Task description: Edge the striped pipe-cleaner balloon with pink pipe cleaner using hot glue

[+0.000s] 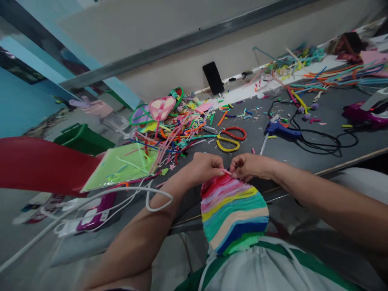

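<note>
A rounded panel of striped pipe cleaners (235,216), in red, pink, yellow, teal, cream, blue and green, rests against my lap at the table edge. At its narrow red top, a short pink pipe cleaner (226,172) spans between my fingertips. My left hand (208,166) is closed, pinching the left end of this piece. My right hand (249,165) pinches its right end, with the fingers curled. Just beyond my hands lie scissors (228,144) with red and yellow handles. A blue glue gun (283,130) lies to the right, its black cord coiled beside it.
Loose pipe cleaners (182,129) heap at the left, near a heart-shaped pink piece (162,108). A phone (213,77) leans on the wall. A white cable (100,198) crosses in front of my left forearm. A red chair back (45,165) stands left.
</note>
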The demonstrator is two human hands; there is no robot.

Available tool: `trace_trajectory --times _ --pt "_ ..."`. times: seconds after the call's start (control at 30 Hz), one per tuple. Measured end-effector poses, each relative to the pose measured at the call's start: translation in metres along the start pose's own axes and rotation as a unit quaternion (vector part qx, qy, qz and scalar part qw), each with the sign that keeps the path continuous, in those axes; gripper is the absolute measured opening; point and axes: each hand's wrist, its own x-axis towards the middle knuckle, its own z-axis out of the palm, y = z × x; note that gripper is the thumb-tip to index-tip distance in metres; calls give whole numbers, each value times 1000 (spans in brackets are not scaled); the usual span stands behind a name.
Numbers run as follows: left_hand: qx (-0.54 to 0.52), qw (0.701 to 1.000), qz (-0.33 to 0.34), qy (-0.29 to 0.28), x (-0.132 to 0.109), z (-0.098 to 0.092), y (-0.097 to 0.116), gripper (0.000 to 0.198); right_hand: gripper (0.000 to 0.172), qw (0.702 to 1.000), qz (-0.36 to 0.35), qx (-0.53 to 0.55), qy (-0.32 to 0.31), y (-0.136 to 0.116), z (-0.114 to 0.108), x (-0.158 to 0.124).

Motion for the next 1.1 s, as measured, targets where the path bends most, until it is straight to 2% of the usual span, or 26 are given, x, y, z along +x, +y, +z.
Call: trace_trajectory --times 0.13,0.33,0.43,0.63,0.7,0.83,0.93,1.03,1.1 --pt "17 1000 -7 -13 2 -3 5 20 24 1000 10 -1 0 0 -3 -2" --pt "33 999 -28 -14 0 -3 7 19 7 996 0 -67 67 -3 6 -7" --pt "31 998 -50 -8 -2 -2 5 18 3 985 -25 -137 99 -4 9 -8" --pt "31 996 -78 7 -10 3 -1 18 6 950 -92 -269 130 -3 11 -8" --pt "23 996 -79 15 -14 4 -3 20 7 946 -99 -277 137 0 10 -10" --pt "2 996 -82 33 -21 7 -9 24 19 941 -82 -296 140 6 11 -17" --pt "-13 997 -68 44 -24 12 -15 24 19 935 -63 -319 139 6 14 -24" --pt "-7 998 -21 55 -25 18 -19 26 18 933 -40 -327 143 4 16 -26" --pt "27 996 10 88 -27 21 -19 27 18 936 -39 -319 144 3 16 -25"
